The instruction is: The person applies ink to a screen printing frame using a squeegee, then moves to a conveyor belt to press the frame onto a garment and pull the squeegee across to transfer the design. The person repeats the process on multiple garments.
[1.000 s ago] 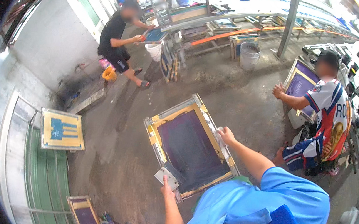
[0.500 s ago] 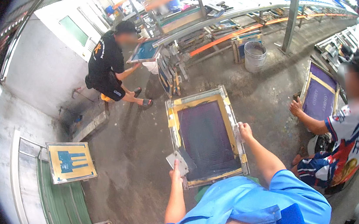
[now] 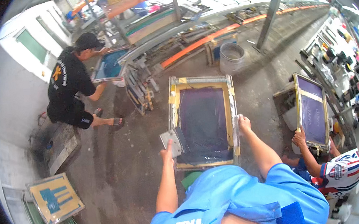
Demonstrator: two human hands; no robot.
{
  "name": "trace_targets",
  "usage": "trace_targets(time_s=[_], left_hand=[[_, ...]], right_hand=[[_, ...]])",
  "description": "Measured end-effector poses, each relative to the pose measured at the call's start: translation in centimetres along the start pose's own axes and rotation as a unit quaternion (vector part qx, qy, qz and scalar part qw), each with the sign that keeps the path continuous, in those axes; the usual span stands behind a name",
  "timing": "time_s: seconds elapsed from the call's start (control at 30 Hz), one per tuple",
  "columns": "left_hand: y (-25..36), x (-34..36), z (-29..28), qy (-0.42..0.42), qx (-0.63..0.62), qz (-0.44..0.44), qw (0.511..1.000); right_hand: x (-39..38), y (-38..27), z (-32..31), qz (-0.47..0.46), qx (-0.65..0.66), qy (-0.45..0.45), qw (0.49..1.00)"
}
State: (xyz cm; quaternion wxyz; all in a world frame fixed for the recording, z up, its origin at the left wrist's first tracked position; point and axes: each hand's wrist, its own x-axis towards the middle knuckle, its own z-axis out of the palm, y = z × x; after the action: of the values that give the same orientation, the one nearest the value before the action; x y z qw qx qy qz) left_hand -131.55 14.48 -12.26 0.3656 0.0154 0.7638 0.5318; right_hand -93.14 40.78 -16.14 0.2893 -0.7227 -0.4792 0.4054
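Observation:
A screen printing frame, taped in yellow round a dark purple mesh, is held upright-looking in front of my waist. My right hand is closed on its right side rail. At the lower left of the frame, my left hand is closed on a flat pale scraper-like plate, the thumb on its face. A darker strip of that plate overlaps the mesh. Whether the left fingers also grip the frame's rail is hidden behind the plate.
To the right, a seated person holds another purple screen. A person in black at the left holds a blue screen. A grey bucket, a steel post, a leaning yellow screen and stacked frames stand about.
The view has swung to the right and my frame sits slightly higher in it. Both my hands keep their hold. The seated person's screen has turned more upright.

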Motion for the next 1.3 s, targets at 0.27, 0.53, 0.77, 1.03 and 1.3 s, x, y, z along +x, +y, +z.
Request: trace_targets(time_s=[0.27, 0.53, 0.77, 1.03, 1.3], left_hand=[[9.6, 6.7, 9.6, -0.159, -0.018, -0.039, 0.986], [11.4, 17.3, 21.9, -0.230, -0.002, -0.029, 0.973], [21.0, 20.6, 38.6, -0.243, 0.114, 0.017, 0.963], [34.9, 18.8, 58.4, -0.427, 0.002, 0.055, 0.903], [44.7, 18.3, 78.6, -0.506, 0.017, 0.089, 0.858]], right_hand=[[5.1, -5.5, -1.8, 0.003, 0.040, 0.052, 0.998], [12.2, -8.0, -0.2, 0.033, 0.028, 0.179, 0.983], [24.9, -10.1, -2.8, 0.010, 0.080, 0.286, 0.955], [39.7, -17.2, -13.4, 0.004, 0.183, 0.333, 0.925], [54.1, -21.3, -23.4, 0.084, 0.327, 0.291, 0.895]])
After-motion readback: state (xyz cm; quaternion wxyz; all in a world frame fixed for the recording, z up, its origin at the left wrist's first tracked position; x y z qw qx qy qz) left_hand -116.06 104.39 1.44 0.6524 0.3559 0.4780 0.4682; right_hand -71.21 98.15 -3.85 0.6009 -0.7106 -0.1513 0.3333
